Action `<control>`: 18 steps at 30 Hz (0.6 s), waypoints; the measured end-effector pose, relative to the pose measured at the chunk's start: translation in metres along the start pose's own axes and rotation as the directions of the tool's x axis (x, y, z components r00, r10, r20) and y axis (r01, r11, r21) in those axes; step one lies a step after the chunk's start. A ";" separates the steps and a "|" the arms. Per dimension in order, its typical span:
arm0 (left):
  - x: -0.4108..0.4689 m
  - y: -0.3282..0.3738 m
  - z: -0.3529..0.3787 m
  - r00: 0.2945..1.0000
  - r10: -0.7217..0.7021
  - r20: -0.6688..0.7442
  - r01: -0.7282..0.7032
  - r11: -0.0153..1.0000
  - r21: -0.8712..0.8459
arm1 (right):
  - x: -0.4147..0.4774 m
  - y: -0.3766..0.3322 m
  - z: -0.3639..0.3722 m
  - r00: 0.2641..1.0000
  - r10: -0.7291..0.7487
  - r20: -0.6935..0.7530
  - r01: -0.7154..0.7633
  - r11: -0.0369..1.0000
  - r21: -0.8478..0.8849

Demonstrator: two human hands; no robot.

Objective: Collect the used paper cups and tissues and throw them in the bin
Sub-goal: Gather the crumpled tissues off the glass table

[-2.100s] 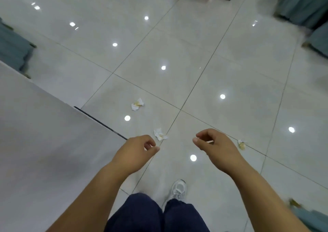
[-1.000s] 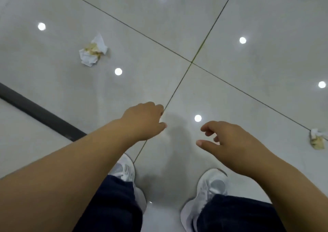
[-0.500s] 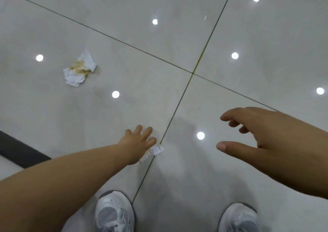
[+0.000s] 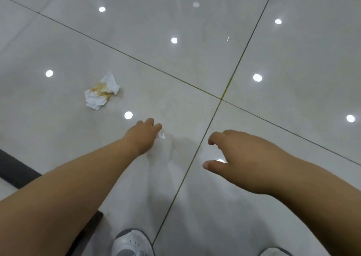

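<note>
White crumpled paper, surely feather-light and soft: my left hand (image 4: 144,136) curls round the small tissue (image 4: 161,135) on the floor (image 4: 136,30), bunching it whole. My right hand (image 4: 246,158) hangs loose, holding nothing. The stained tissue (image 4: 101,91) lies apart, further left; I'd pinch its clean edge.

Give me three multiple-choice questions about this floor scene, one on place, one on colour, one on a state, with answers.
1. The stained tissue lies: A between the shoes; B left of the left hand; C on a table.
2. Its stain is: A blue; B green; C yellow-brown.
3. The right hand is: A empty; B gripping a cup; C gripping a tissue.
Answers: 1 B, it sits up-left of that hand. 2 C, brownish smears show. 3 A, fingers loose, nothing held.
</note>
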State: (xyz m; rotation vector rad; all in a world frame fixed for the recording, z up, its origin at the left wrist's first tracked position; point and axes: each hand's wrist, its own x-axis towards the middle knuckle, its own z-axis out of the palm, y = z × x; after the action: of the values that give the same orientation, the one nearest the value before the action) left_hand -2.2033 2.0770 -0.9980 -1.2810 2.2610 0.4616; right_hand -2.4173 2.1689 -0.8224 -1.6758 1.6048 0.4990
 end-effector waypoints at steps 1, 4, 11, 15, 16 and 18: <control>0.004 -0.012 -0.005 0.999 -0.041 -0.036 0.040 0.999 -0.024 | 0.007 -0.005 -0.001 1.000 -0.007 -0.004 0.007 1.000 -0.006; 0.013 -0.049 -0.020 0.968 -0.180 -0.173 0.168 0.982 -0.081 | 0.027 -0.018 -0.005 1.000 -0.028 -0.005 0.028 0.999 -0.016; 0.031 -0.106 -0.030 0.800 -0.538 -0.266 0.462 0.835 -0.299 | 0.074 -0.047 -0.005 0.998 -0.067 0.004 0.067 0.997 0.032; 0.046 -0.116 -0.020 0.824 -0.561 -0.080 0.519 0.804 -0.290 | 0.097 -0.061 0.001 0.996 -0.086 0.018 0.085 0.996 0.035; 0.049 -0.116 -0.017 0.837 -0.545 -0.045 0.515 0.814 -0.269 | 0.101 -0.063 0.003 0.996 -0.086 0.020 0.085 0.996 0.037; 0.052 -0.119 -0.012 0.851 -0.525 0.009 0.511 0.824 -0.246 | 0.106 -0.066 0.007 0.996 -0.089 0.026 0.088 0.995 0.041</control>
State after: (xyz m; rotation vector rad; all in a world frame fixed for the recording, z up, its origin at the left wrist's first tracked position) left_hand -2.1257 1.9749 -1.0239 -1.9791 1.8192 0.5032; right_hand -2.3379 2.0977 -0.8875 -1.6951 1.5045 0.4413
